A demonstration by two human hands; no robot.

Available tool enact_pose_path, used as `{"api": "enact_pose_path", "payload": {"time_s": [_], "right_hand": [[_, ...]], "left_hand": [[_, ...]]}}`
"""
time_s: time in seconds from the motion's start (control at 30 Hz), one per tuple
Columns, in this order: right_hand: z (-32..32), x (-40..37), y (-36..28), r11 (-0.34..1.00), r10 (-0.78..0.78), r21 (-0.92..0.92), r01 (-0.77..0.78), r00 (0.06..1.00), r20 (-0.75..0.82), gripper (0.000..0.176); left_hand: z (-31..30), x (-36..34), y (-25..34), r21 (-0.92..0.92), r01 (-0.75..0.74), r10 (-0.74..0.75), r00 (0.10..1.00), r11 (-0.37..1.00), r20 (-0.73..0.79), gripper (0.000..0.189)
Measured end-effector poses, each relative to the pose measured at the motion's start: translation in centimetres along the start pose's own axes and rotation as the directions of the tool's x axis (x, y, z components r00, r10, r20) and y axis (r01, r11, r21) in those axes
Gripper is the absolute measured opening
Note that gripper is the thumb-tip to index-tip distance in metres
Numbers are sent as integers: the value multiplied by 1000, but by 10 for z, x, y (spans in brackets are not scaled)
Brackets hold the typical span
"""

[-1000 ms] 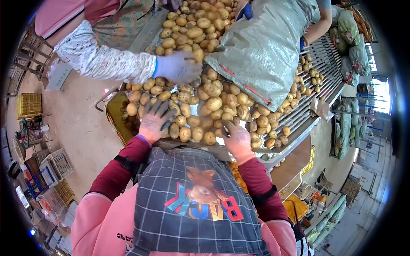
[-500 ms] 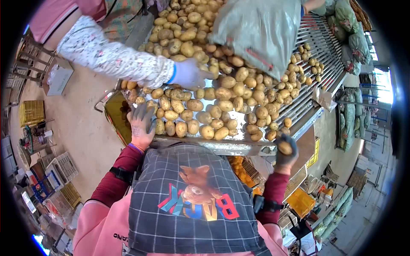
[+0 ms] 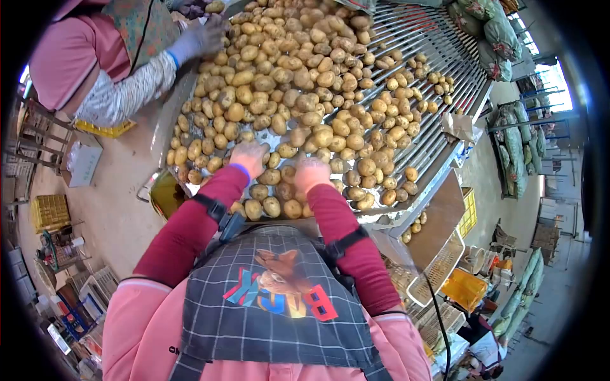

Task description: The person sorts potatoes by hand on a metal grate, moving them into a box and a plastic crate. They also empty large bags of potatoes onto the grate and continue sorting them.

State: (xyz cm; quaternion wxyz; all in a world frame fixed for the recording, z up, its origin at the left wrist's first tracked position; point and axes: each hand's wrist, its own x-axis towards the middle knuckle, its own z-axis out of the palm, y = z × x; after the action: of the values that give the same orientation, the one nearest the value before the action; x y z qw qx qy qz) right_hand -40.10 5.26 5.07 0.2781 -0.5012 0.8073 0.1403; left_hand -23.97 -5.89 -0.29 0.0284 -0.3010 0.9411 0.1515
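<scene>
Many potatoes (image 3: pixel 254 95) cover the metal sorting table (image 3: pixel 155 143) in front of me. My left hand (image 3: pixel 250 157) reaches in among the potatoes near the front edge, its back toward me. Close by on the right, my right hand (image 3: pixel 311 174) is also down among them, slightly blurred. The fingers of both hands are bent away from view, so whether they grip a potato does not show. Potatoes lie between my two forearms and on both sides of them.
At upper left, a co-worker's gloved hand (image 3: pixel 200 39) is by the table's far left edge. Metal roller bars (image 3: pixel 438 57) slope off to the right, with filled green bags (image 3: pixel 502 38) beyond. A white crate (image 3: pixel 438 270) stands below the right edge.
My hands moved inward from the table's edges to the middle; the potato in my right hand is no longer visible. The large bag went to the far edge, and the co-worker's arm drew back left.
</scene>
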Motion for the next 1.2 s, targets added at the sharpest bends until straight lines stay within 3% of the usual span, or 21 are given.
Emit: {"api": "enact_pose_path", "payload": {"time_s": [0.1, 0.13, 0.17, 0.2, 0.23, 0.27, 0.3, 0.4, 0.47, 0.57, 0.63, 0.7, 0.73, 0.77, 0.83, 0.9, 0.93, 0.97, 1.1, 1.13, 1.2], "right_hand": [[-8, 16, 29, 932, 1, 358, -46, 992, 124, 39], [-12, 1, 45, 688, -148, 726, 10, 981, 126, 48], [-7, -13, 51, 217, -283, 975, 53, 959, 11, 59], [-14, -27, 49, -110, -335, 983, -147, 937, 102, 56], [-16, -47, 43, -410, -409, 836, -365, 893, 189, 53], [-10, -63, 33, -162, -307, 982, 96, 941, -142, 48], [-10, -70, 20, 128, -310, 821, 557, 808, -500, 44], [45, -64, 23, -393, -223, 817, 422, 818, -529, 11], [60, -89, 65, -821, 95, 520, 237, 954, -285, 8], [59, -155, 186, -984, 176, -112, 136, 816, -551, 23], [95, -211, 278, -899, 436, -82, 429, 865, -249, 53], [100, -239, 303, -779, 599, 242, 579, 800, 16, 84], [96, -238, 299, -668, 663, 497, 554, 747, 59, 76], [84, -231, 284, -518, 723, 715, 470, 687, 72, 68], [64, -201, 255, 196, 662, 963, 185, 700, -269, 50], [40, -165, 204, 756, 295, 651, 73, 849, -438, 52], [41, -143, 190, 962, -9, 229, 149, 855, -518, 54], [34, -125, 163, 962, -112, 191, 196, 920, -377, 57], [23, -87, 14, 770, -559, 136, 624, 761, -329, 55], [14, -81, -26, 838, -543, 59, 542, 840, -7, 48], [80, -41, -64, 755, -642, -175, 632, 766, -1, 36]], "left_hand": [[-28, -39, -4, -524, 165, -290, 942, 836, -167, 51], [-34, -47, -2, -743, 161, -385, 912, 650, -140, 50], [-40, -52, 1, -903, 132, -478, 874, 408, -88, 49], [-41, -60, 5, -988, 85, -558, 830, 129, -1, 48], [-38, -63, 15, -940, 179, -457, 889, 292, 28, 45], [-50, -69, 48, -900, 195, -305, 950, 390, 74, 48], [-66, -65, 69, -854, 165, -140, 984, 493, 109, 50], [-58, -60, 63, -987, 95, 20, 995, 128, 99, 56], [-53, -68, 47, -998, 42, -16, 999, -42, 43, 58], [-44, -103, 3, -985, 70, -306, 952, 155, 19, 52], [-31, -124, -10, -930, 146, -410, 912, 337, -6, 49], [-32, -138, -2, -721, -87, 59, 996, 687, -64, 49], [-32, -148, 0, -576, -243, 282, 959, 781, -23, 50], [-15, -161, -1, -377, -280, 355, 923, 883, 147, 51], [-3, -193, -22, -305, -235, 275, 957, 923, 94, 51], [-6, -211, -50, -198, -178, 201, 974, 964, 105, 51], [-5, -225, -61, -154, -144, 162, 980, 978, 112, 51], [-3, -233, -76, -160, -104, 117, 990, 982, 76, 52], [10, -244, -83, -482, 328, -474, 853, 813, -219, 47], [11, -237, -77, -565, 397, -607, 757, 723, -244, 46], [15, -224, -62, -528, 299, -553, 717, 795, -425, 44]]}}
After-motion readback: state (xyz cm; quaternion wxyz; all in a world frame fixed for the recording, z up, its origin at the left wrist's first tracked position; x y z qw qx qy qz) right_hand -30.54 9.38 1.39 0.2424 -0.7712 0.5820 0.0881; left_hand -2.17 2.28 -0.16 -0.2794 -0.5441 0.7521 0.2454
